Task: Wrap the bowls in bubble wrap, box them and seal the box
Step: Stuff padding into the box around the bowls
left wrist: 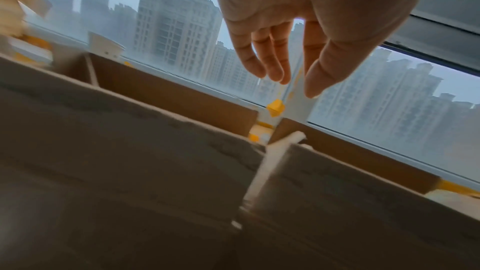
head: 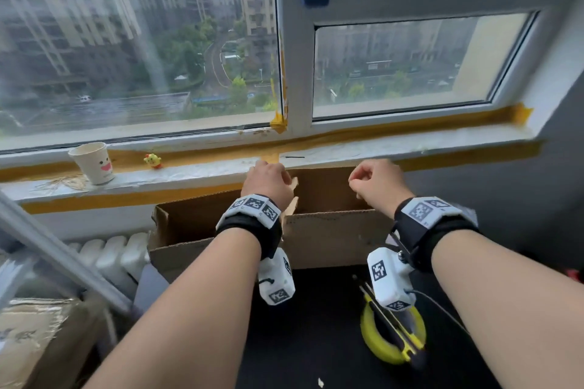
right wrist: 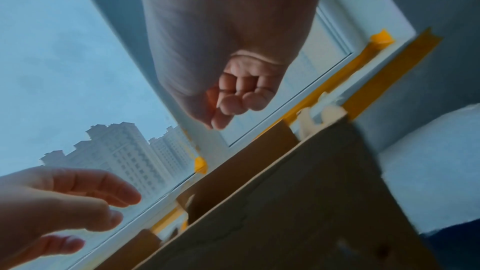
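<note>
box (head: 328,230) below both hands | left hand (head: 268,181) loosely spread | right hand (head: 377,181) curled, empty

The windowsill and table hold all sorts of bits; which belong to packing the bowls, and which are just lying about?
For the job:
- cardboard box, flaps up, both hands above it
- left hand, fingers relaxed
- right hand, fingers curled, empty

Just lying about:
- paper cup on the sill
- small yellow toy beside it
- yellow tool on the table, purpose unclear
</note>
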The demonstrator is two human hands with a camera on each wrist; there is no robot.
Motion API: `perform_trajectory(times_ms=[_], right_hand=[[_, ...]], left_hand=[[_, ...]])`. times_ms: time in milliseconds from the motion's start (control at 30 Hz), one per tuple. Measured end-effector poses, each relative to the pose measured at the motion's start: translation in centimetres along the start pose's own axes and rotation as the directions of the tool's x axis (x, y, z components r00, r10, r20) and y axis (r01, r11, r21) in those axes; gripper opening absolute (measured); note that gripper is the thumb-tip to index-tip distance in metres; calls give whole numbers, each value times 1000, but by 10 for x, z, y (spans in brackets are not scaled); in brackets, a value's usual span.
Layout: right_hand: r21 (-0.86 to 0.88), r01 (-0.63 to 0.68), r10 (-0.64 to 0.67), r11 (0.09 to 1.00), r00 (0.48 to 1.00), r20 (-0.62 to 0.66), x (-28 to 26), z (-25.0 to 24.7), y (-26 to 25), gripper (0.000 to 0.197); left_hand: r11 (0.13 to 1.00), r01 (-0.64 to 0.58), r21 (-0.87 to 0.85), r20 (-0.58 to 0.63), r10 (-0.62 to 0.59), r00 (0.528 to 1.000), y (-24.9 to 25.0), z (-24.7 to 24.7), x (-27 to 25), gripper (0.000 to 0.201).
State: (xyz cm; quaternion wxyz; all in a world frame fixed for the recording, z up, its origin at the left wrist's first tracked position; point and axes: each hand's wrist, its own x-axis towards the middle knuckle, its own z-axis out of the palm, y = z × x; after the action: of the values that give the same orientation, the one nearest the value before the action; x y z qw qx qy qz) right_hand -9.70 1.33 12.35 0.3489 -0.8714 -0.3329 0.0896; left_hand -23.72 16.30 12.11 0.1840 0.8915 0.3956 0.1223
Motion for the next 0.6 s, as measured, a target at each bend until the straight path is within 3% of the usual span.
perform_trajectory(times_ms=[100, 267, 400, 600], right_hand=[[6, 4, -3, 1000, 996, -88, 4, -28, 33, 22], [16, -80, 81, 997, 975, -206, 15, -47, 103, 15], [9, -158, 158, 987, 976, -149, 17, -40, 154, 12], [-84, -264, 269, 961, 962, 46, 20, -4, 212, 7]], left_hand=[[998, -38, -48, 48, 40, 998, 37, 22, 4, 21], [994, -50, -95, 80, 58, 995, 79, 61, 5, 19], [991, 2, -131, 72, 8, 997, 84, 87, 7, 18], [997, 79, 1, -22, -79, 997, 81, 109, 11, 21]])
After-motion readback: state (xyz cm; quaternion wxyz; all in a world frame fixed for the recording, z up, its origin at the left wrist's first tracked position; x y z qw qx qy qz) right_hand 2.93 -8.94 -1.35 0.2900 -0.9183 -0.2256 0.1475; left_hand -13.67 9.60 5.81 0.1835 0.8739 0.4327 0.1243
